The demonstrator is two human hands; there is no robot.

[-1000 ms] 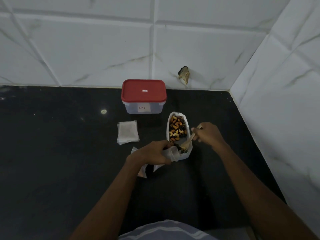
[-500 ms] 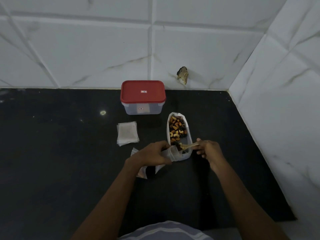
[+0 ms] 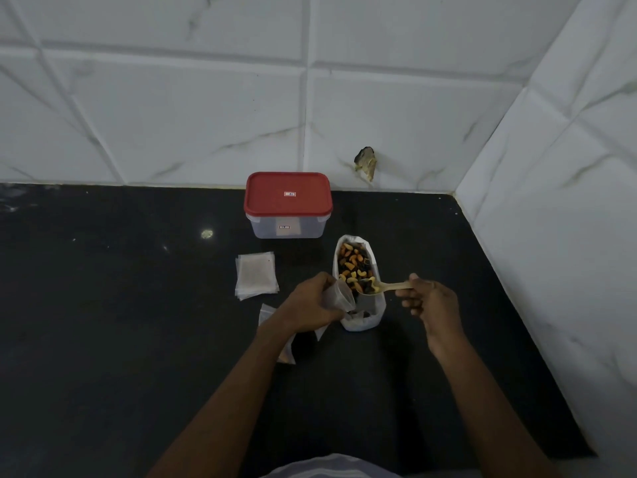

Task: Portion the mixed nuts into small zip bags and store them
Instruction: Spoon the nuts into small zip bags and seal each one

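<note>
Counter [image 3: 120, 322]: box [image 3: 287, 205] at back, against wall [image 3: 172, 115]. Bag stack [image 3: 256, 276] before box, leftward. Nut pouch [image 3: 358, 324] before box, rightward. Spoon [image 3: 396, 287] over pouch, nuts [image 3: 368, 286] in it. Small bag [image 3: 341, 298] just left of pouch.

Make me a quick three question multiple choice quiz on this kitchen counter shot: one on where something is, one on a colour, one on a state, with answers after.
1. Where is the stack of empty zip bags?
A. On the counter, left of the nut bag
B. Propped against the wall
C. Hanging from a hook

2. What colour is the lid of the container?
A. Blue
B. Red
C. Green

3. What state is the spoon in?
A. Lying empty by the wall
B. Snapped in two
C. Loaded with nuts, held by the right hand

Answers: 1 A, the stack lies flat left of the nut bag. 2 B, the lid is plainly red. 3 C, nuts fill its bowl, near the small bag that the left hand holds.
</note>
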